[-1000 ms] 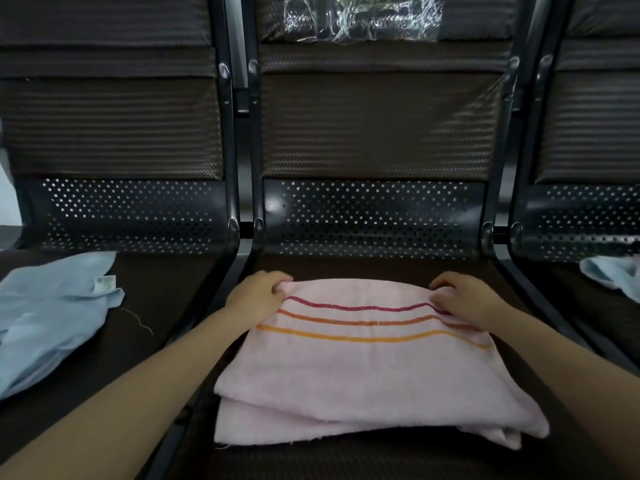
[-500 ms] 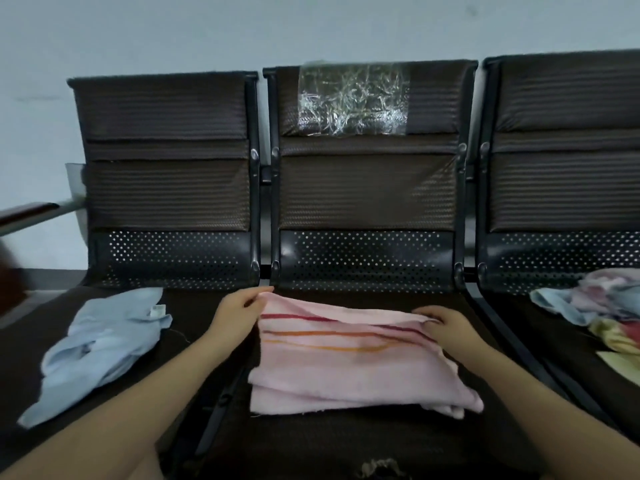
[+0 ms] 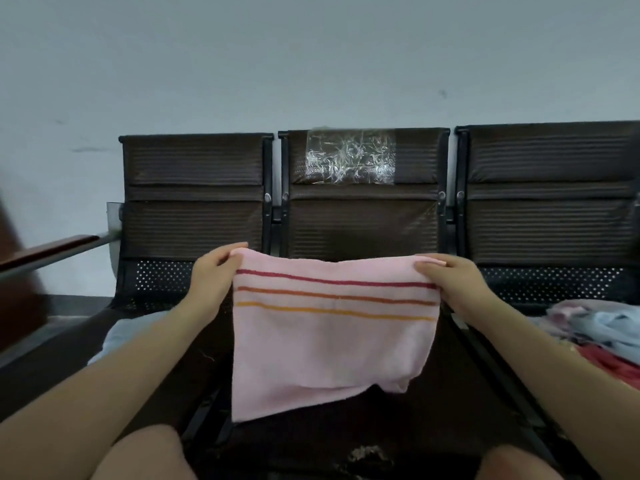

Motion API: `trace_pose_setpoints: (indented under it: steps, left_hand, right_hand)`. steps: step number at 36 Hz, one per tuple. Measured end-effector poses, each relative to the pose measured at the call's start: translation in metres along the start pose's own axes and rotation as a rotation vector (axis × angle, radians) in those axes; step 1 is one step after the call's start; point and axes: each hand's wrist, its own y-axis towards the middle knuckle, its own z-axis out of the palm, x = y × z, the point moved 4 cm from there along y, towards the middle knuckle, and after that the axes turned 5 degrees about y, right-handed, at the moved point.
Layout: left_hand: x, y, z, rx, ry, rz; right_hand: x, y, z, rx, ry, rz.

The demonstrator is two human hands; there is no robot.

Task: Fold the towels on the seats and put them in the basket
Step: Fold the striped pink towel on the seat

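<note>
Both hands, left (image 3: 215,276) and right (image 3: 450,282), now pinch the pink towel (image 3: 329,337) lifted off the seat (image 3: 450,393).

1. Seats – three in a row: left seat (image 3: 194,199), middle seat (image 3: 360,223), right seat (image 3: 550,202).
2. Hands – two: left hand (image 3: 213,277), right hand (image 3: 450,284).
3. Pink striped towel (image 3: 329,344) – one, with three stripes.
4. Light blue towel (image 3: 114,336) on the left seat – one, mostly hidden.
5. Heap of towels (image 3: 602,327) on the right seat – one; number within cannot be told.
6. Clear tape patch (image 3: 349,161) – one.
</note>
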Motion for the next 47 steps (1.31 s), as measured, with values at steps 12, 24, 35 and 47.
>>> trace_pose_setpoints:
  steps: [12,24,35,47]
  left_hand:
    - [-0.072,-0.008,-0.066,-0.041,-0.101,0.121]
    - [-0.075,-0.002,-0.07,0.071,-0.205,0.025]
    - [0.076,0.0,0.015,0.208,-0.049,-0.282]
    - [0.145,0.05,0.081,0.203,0.015,-0.331]
  right_hand:
    - [0.104,-0.028,-0.007,0.022,-0.178,-0.291]
    - [0.141,-0.036,-0.004,-0.012,0.087,-0.364]
    - [-0.037,0.013,0.006,-0.029,-0.127,0.043]
    - [-0.134,0.098,0.021,-0.054,-0.214,0.282]
